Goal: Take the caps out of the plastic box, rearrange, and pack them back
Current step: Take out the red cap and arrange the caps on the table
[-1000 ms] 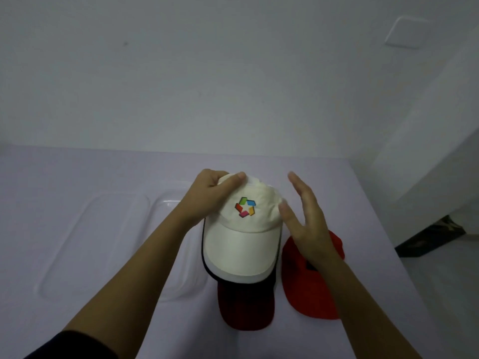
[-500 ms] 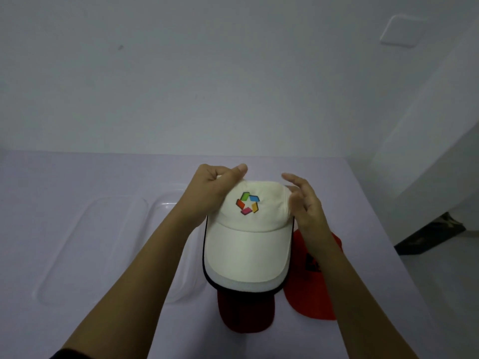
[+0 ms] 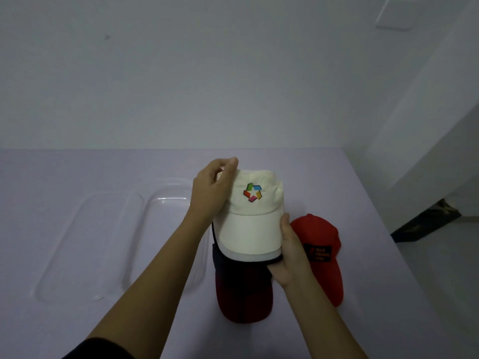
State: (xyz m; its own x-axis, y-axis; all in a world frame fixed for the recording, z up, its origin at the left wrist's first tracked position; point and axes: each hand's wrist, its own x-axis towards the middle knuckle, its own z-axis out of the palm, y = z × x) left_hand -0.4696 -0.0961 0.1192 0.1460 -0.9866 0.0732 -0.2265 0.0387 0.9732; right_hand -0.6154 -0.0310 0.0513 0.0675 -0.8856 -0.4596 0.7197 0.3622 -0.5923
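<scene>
Here, a cream cloth cap with a multicoloured logo (image 3: 250, 218) is gripped between left hand (image 3: 211, 194) and right hand (image 3: 290, 251), crown and brim.

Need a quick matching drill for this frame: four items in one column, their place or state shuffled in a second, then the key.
Items
1. white cap
2. bright red cap
3. dark red cap
4. clear plastic box

Places or states
A. lies on the table, right of the stack, no hand on it
B. empty, on the table to the left of the caps
C. top of the stack, held by left hand at the crown and right hand at the brim
D. under the other caps, brim sticking out toward the person

Pairs: 1-C, 2-A, 3-D, 4-B
</scene>
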